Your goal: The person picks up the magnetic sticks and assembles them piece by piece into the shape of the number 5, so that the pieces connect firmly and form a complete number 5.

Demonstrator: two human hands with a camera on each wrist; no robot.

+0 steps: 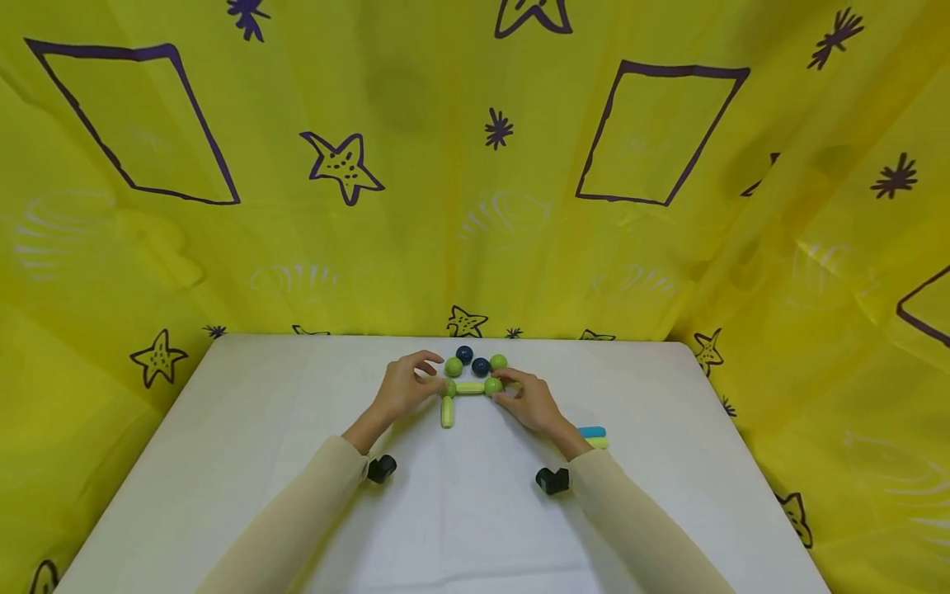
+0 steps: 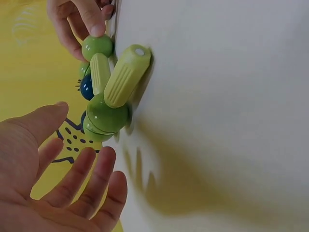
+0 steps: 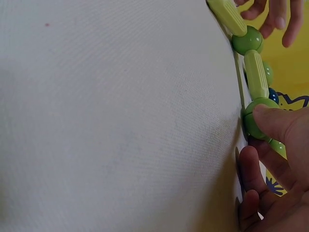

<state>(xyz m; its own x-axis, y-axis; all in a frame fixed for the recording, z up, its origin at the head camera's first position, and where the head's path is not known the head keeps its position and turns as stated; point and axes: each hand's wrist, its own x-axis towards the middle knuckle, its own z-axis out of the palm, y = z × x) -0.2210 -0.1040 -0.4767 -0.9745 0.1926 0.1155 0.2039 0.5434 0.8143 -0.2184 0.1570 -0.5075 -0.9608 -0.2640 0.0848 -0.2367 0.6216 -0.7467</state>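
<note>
Two light-green ridged rods meet at a green ball on the white table, forming a corner. One rod runs sideways to a second green ball; the other rod points toward the person. My right hand pinches that second ball between thumb and fingers. Beside the corner ball, my left hand has its fingers loosely spread, with a gap to the ball in the left wrist view. Just behind the rods lie two dark blue balls and two more green balls.
Partly hidden by the right forearm, a blue rod and a yellow-green rod lie on the table. A yellow curtain with dark drawings hangs along the back and sides. Each wrist wears a small black camera.
</note>
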